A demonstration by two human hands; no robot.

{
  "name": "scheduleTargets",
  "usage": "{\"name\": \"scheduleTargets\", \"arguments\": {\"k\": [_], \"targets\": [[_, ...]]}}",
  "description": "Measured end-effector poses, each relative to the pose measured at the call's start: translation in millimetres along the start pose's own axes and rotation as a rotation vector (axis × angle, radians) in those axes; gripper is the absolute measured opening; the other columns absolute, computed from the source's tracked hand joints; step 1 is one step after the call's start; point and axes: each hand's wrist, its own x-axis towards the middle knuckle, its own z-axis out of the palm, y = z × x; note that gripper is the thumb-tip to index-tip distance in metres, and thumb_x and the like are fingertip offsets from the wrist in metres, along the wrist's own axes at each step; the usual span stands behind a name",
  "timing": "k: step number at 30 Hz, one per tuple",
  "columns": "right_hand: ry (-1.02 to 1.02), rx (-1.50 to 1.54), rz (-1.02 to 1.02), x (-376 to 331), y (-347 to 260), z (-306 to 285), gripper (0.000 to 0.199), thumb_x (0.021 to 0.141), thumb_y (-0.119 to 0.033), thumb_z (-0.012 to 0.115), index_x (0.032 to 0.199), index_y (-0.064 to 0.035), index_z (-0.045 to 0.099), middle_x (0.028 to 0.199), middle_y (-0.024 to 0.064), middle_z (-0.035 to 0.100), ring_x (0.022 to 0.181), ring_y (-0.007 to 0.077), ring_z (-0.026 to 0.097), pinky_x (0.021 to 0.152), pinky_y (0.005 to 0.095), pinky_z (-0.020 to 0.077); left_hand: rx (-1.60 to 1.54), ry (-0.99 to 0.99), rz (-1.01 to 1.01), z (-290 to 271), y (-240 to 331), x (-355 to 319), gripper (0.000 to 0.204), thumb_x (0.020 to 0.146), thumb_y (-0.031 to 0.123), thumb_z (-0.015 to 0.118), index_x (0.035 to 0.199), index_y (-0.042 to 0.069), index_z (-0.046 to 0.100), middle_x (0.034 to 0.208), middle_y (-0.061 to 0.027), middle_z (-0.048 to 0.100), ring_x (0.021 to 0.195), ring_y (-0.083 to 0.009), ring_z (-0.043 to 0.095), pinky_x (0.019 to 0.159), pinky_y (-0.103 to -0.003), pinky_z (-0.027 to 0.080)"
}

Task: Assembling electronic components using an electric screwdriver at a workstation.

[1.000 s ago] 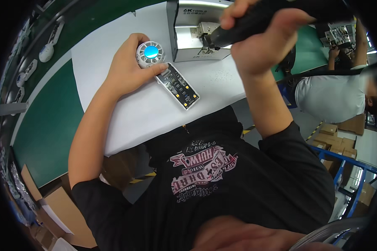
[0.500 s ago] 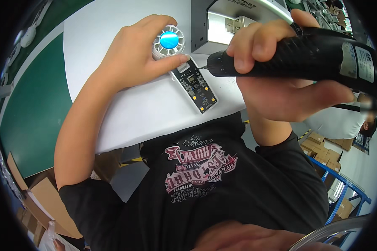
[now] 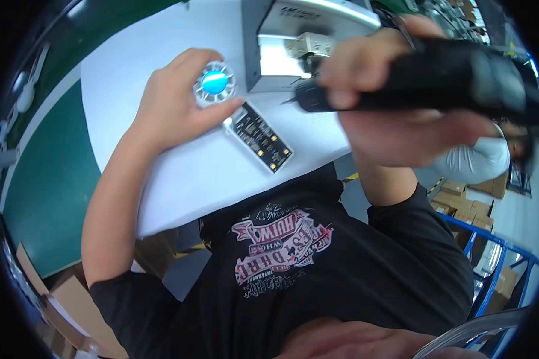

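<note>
My left hand [image 3: 170, 107] is closed round a small white device, its fingers and thumb about a round spoked head [image 3: 215, 82] with a shiny blue disc in the centre. From that head a rectangular body extends toward me, showing a black circuit board [image 3: 260, 139] with several yellow squares. Blurred by motion, my right hand [image 3: 395, 136] grips a black electric screwdriver [image 3: 425, 78], held nearly level. Its thin bit points left, above the white surface and apart from the board, close to the front of a grey metal machine [image 3: 253, 54].
A white sheet [image 3: 179, 200] covers the work surface, with a green mat [image 3: 48, 179] to its left. The machine's metal block [image 3: 312, 45] juts out at the far side. Rightward are a person in white [image 3: 482, 160], cardboard boxes [image 3: 467, 209] and a blue rack [image 3: 509, 245].
The screwdriver bit has come away from the circuit board, leaving a gap. The whole view has shifted, and my left hand still holds the device.
</note>
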Motion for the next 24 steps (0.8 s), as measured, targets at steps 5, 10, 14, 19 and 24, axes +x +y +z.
{"name": "scheduleTargets", "arguments": {"k": [5, 10, 14, 19, 24], "targets": [[-0.142, -0.245, -0.061, 16, -52, -35, 0.102, 0.090, -0.086, 0.043, 0.151, -0.0042, 0.042, 0.108, 0.0122, 0.067, 0.084, 0.0245, 0.065, 0.078, 0.0418, 0.0504, 0.011, -0.067, -0.023, -2, 8, 6, 0.058, 0.077, 0.044, 0.082, 0.115, 0.004, 0.065, 0.108, -0.0175, 0.071, 0.093, -0.0368, 0.072, 0.080, -0.041, 0.057], [-0.068, -0.118, -0.030, 3, -36, -24, 0.105, 0.089, -0.088, 0.042, 0.152, -0.0033, 0.041, 0.109, 0.0120, 0.066, 0.085, 0.0241, 0.065, 0.078, 0.0422, 0.0506, 0.004, -0.075, -0.068, -3, 9, 5, 0.058, 0.077, 0.046, 0.081, 0.114, 0.005, 0.065, 0.105, -0.0174, 0.071, 0.092, -0.0367, 0.072, 0.079, -0.040, 0.057], [-0.029, 0.034, -0.006, -4, -4, -6, 0.108, 0.088, -0.089, 0.041, 0.153, -0.0026, 0.040, 0.110, 0.0118, 0.066, 0.085, 0.0239, 0.066, 0.079, 0.0425, 0.0507, 0.029, -0.064, -0.062, -2, 4, 1, 0.059, 0.078, 0.047, 0.081, 0.115, 0.005, 0.064, 0.103, -0.0177, 0.072, 0.092, -0.0365, 0.072, 0.079, -0.040, 0.057], [0.006, 0.071, 0.027, -8, 8, 34, 0.112, 0.084, -0.093, 0.039, 0.153, -0.0044, 0.038, 0.108, 0.0108, 0.065, 0.084, 0.0233, 0.065, 0.079, 0.0419, 0.0508, 0.056, -0.035, -0.010, 1, 4, 2, 0.060, 0.079, 0.050, 0.081, 0.116, 0.005, 0.064, 0.101, -0.0184, 0.072, 0.091, -0.0365, 0.072, 0.079, -0.041, 0.057], [0.069, 0.139, 0.037, -4, 17, 47, 0.114, 0.082, -0.095, 0.039, 0.153, -0.0050, 0.038, 0.104, 0.0103, 0.065, 0.084, 0.0232, 0.065, 0.079, 0.0416, 0.0510, 0.071, -0.022, 0.013, 1, 6, 4, 0.062, 0.079, 0.051, 0.081, 0.117, 0.006, 0.064, 0.101, -0.0187, 0.072, 0.090, -0.0368, 0.072, 0.079, -0.041, 0.057]]}}
